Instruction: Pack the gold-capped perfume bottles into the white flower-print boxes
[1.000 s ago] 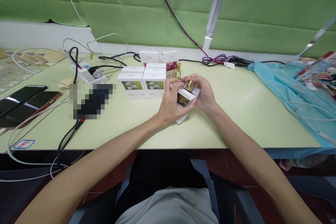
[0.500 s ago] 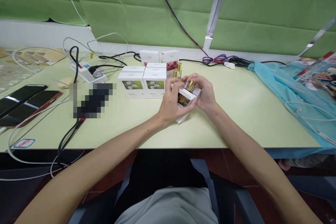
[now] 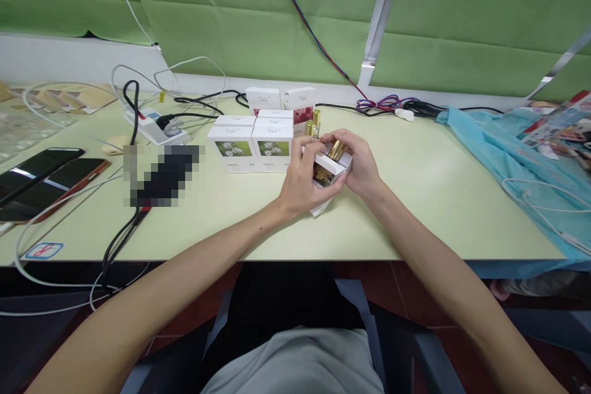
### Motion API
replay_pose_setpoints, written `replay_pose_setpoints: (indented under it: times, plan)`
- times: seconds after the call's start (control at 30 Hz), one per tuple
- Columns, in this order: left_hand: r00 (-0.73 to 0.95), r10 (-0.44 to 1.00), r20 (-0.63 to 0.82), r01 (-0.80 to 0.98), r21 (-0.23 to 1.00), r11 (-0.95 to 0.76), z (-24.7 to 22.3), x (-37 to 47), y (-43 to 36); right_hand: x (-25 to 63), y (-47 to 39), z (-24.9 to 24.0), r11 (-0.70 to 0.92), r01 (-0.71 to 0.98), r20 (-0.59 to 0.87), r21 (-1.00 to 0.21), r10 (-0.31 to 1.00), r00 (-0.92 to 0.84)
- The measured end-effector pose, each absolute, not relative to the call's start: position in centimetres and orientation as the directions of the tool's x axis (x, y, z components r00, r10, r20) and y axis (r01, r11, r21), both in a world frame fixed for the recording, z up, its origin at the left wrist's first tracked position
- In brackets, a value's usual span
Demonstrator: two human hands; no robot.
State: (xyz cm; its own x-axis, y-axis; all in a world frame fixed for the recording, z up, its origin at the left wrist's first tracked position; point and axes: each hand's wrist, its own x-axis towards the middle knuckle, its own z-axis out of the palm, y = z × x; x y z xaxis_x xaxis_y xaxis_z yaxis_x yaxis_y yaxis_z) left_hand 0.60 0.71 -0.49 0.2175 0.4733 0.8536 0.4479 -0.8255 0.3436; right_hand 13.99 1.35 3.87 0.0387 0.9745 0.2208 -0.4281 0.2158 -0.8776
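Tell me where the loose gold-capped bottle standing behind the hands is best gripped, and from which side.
Probably by its gold cap, from above or from the right. The gold-capped bottle stands upright, with the red-flower box close on its left and the person's left hand and right hand in front holding the open box. Only the top and right side look free.

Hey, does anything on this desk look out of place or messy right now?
Nothing spilled or damaged. The white boxes stand neatly. Only the loose cables trailing over the table's front edge look untidy.
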Motion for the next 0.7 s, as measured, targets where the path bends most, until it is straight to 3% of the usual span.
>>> replay_pose_setpoints:
  times: [0.7]
  plan:
    - [0.224,0.445,0.867,0.438,0.318,-0.841,-0.45,0.53,0.84,14.08,1.26,3.94,0.186,-0.471,0.21,-0.863,0.978,0.001]
